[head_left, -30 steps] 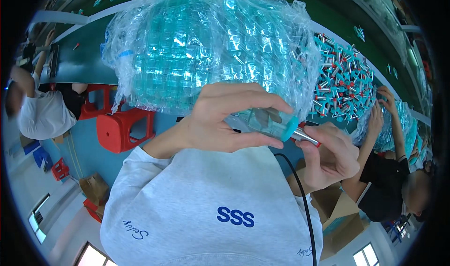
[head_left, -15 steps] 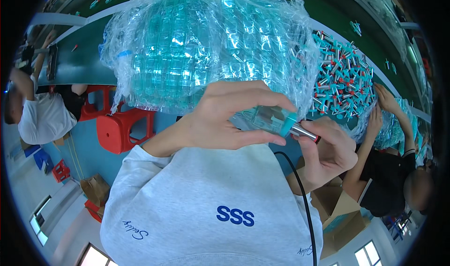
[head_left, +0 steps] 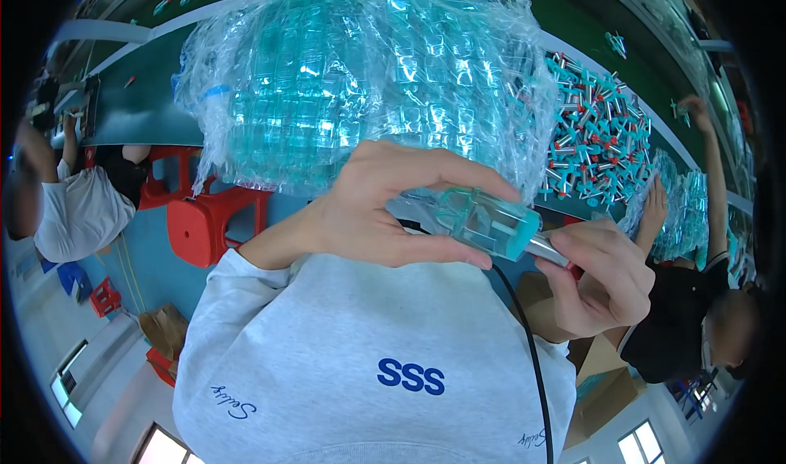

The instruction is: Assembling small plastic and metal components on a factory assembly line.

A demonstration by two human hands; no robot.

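Note:
My left hand [head_left: 368, 206] curls its index finger and thumb around a clear teal plastic case [head_left: 490, 225], a boxy, see-through piece with a brighter teal band at its right end. From that end juts a silver metal tube [head_left: 550, 250] with a red tip. My right hand [head_left: 602, 276] pinches this tube near the red tip, its fingers folded around and partly hiding it. The case and tube are in line, tilted down to the right. Whether the tube is fully seated inside cannot be made out.
Plastic-wrapped stacks of teal clear cases [head_left: 327, 96] lie ahead. Right of them is a heap of metal-and-teal pieces with red ends [head_left: 598, 137]. A green conveyor [head_left: 565, 6] runs behind. A co-worker's arm [head_left: 711, 169] reaches toward it. A red stool [head_left: 192, 231] stands left; a black cable [head_left: 528, 333] hangs in front.
The case and tube have shifted right and slightly down, with my right hand moving the same way. More of the case shows between my left fingers. The co-worker's arm on the right reached farther out.

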